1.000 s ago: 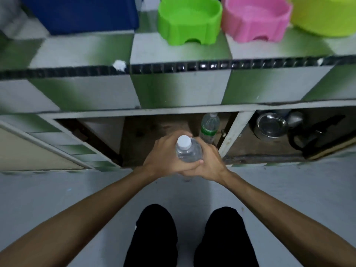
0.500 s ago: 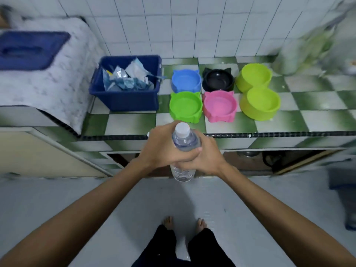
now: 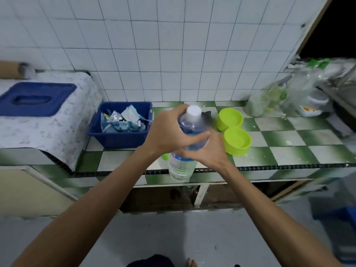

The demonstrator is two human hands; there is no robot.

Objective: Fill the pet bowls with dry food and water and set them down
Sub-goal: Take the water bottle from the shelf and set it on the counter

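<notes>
The fingers of the left hand (image 3: 165, 134) are curled round the upper body of a clear water bottle (image 3: 185, 147), with the fingertips wrapped across its front just below the shoulder. The right hand (image 3: 209, 151) is closed on the same bottle from the other side, lower down, its thumb laid against the plastic beside the left fingertips. Both wrists are bent inward and both bare forearms are stretched forward from the lower corners of the view, meeting at the bottle.

The bottle is held roughly upright in the air, above the front edge of the green-and-white tiled counter (image 3: 289, 151), its base hanging in front of the black edge trim. A white cap (image 3: 194, 111) is seated on its neck. The lower part is ribbed, transparent, and a blue-and-white label band is seen just under the hands.

Two lime-green bowls (image 3: 238, 141) are set on the counter just to the right of the hands, touching each other. A sliver of a green bowl (image 3: 165, 156) is visible below the left wrist, and a dark bowl is mostly hidden behind the bottle. A blue bin (image 3: 119, 135) holding foil packets is placed to the left, near a blue lid (image 3: 34, 98) resting on patterned cloth.
</notes>
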